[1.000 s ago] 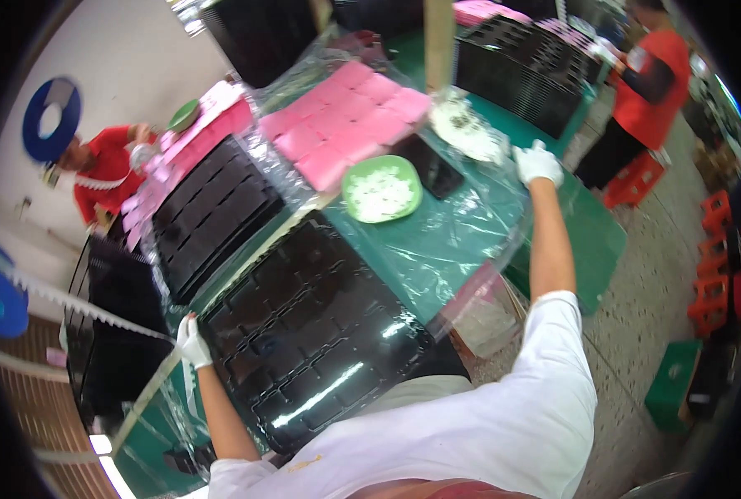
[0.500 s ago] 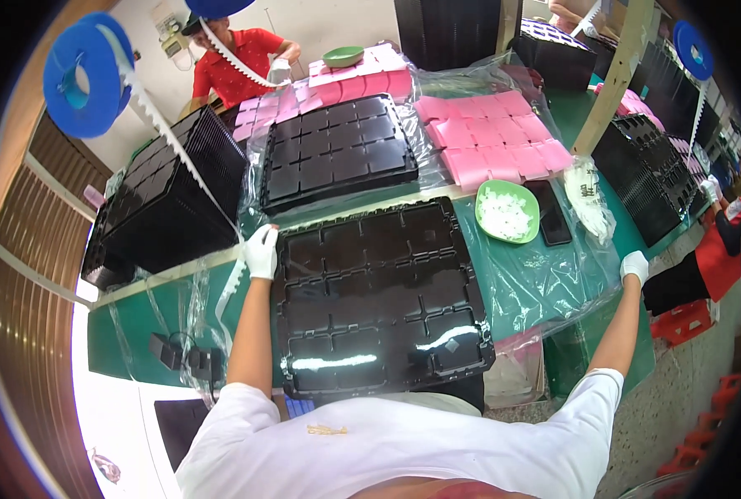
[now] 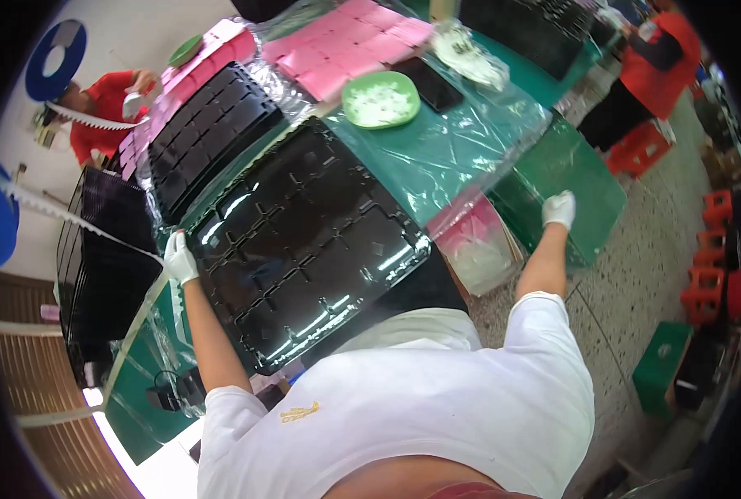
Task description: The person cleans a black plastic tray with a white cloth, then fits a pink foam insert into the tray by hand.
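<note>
Fingers of the left hand, in a white glove, are bent and drawn together at the left edge of the black tray, close to its far left corner; whether they pinch the rim or just rest against it cannot be told. On the right hand, also gloved, the fingers look loosely curled, but how far they close is not clear and nothing can be made out in them.

Largest is the green table, partly covered by clear plastic film. On its left stands a tall stack of black trays, leaving a narrow gap beside the left hand. The black tray lies at the table's near side in front of the person, its near edge close to the white shirt. Beyond its far edge, a wooden strip away, sits another pile of trays.

Off the tray's right edge, a stretch of film-covered table gives room up to the green panel. The right hand is over that panel, well apart from the tray; contact cannot be judged. Farther back lie pink sheets, then a green bowl holding small white pieces, with a black phone-like slab just beside it.
</note>
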Tool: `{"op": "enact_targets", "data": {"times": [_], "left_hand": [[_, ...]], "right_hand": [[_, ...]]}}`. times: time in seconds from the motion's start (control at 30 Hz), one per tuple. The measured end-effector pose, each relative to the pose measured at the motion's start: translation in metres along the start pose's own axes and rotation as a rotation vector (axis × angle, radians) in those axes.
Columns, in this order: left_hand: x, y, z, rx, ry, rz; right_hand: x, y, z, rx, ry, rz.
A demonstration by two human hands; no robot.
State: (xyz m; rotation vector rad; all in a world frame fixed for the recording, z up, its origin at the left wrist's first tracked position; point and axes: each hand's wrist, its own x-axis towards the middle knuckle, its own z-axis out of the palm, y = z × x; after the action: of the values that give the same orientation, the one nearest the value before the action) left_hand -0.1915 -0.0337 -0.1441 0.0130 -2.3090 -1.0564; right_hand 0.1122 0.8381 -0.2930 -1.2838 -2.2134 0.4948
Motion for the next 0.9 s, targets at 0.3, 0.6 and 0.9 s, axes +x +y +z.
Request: {"op": "enact_targets", "data": {"times": [0.3, 0.6, 0.9], "left_hand": [[0.033, -0.032, 0.007, -0.125, -0.102, -0.050], [0.035, -0.035, 0.002, -0.119, -0.113, 0.012], [0.033, -0.046, -0.012, -0.082, -0.127, 0.040]], "right_hand": [[-0.285, 0.153, 0.149, 1.040, -0.698, 0.627], [-0.259, 0.102, 0.163, 1.375, -0.453, 1.340], [-0.233, 0.054, 0.139, 1.140, -0.412, 1.449]]}}
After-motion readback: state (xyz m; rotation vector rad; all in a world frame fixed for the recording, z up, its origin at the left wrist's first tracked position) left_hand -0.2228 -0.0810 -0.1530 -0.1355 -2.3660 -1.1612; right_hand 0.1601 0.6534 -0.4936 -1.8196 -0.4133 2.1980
